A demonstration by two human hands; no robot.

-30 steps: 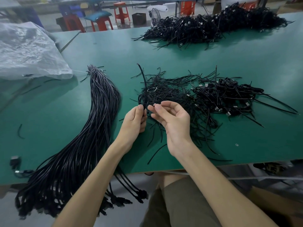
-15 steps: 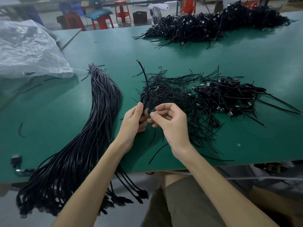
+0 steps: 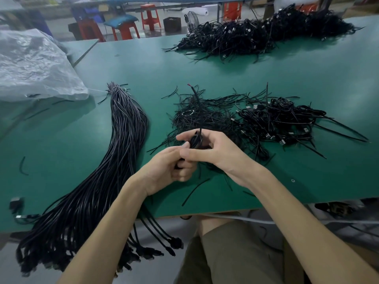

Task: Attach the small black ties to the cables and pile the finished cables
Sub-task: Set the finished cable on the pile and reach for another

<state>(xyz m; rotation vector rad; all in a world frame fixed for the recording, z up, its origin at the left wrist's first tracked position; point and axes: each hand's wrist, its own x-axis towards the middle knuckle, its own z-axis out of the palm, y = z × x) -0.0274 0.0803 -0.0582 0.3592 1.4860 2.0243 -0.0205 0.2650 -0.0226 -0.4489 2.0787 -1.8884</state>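
- The cable (image 3: 195,140) in work is a thin black lead gathered into a small coil. It is held just above the desk (image 3: 307,83) at frame centre, in front of the heap of ties (image 3: 207,117). One free end rises from the coil toward the upper centre.
- Expected handling: light, soft and springy. The coil will probably spring open if released, so hold it across the bunched turns, not by the free end.
- The ties look thin and wiry. They should bend easily and keep a twist, but they are likely to snag on each other in the heap. Draw one out by its end.
- Left hand (image 3: 170,167): placed below and left of the coil, forearm entering from the lower left. Its grip is closed, with fingers curled round the lower turns.
- Right hand (image 3: 215,154): enters from the lower right. Thumb and forefinger reach leftward over the coil, and the grip is closed on the upper turns. Whether a tie is also pinched cannot be told.
- The pile of finished cables (image 3: 283,119) lies right of the ties, and the bundle of untied cables (image 3: 123,144) lies at left.
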